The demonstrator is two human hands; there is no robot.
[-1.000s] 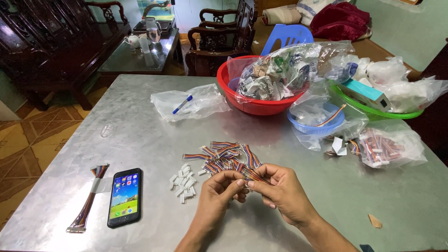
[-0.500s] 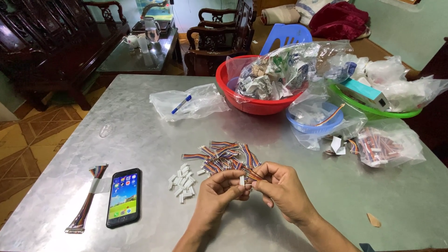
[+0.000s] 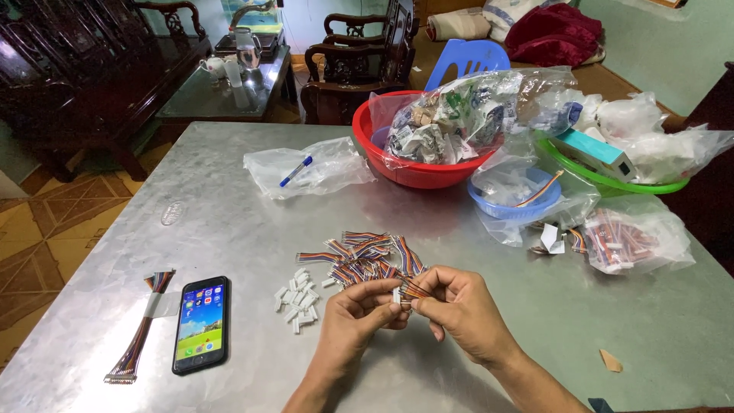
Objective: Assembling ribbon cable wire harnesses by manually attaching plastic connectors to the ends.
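Observation:
My left hand [image 3: 358, 320] and my right hand [image 3: 461, 309] meet over the metal table [image 3: 229, 222], pinching a short multicoloured ribbon wire with a small white connector [image 3: 398, 294] between their fingertips. Just beyond my hands lies a loose pile of the same striped wires [image 3: 371, 255]. Several small white plastic connectors [image 3: 297, 300] are scattered to the left of my left hand.
A smartphone [image 3: 201, 323] with its screen lit lies at the left, beside a taped wire bundle [image 3: 141, 329]. Further back are a plastic bag with a blue pen [image 3: 304, 168], a red basin [image 3: 409, 149] of bags, a blue bowl [image 3: 511, 197], a green basin [image 3: 612, 177] and bagged wires [image 3: 631, 239].
My fingers have shifted slightly on the wire and connector; the hands stay in the same spot. Nothing else has moved.

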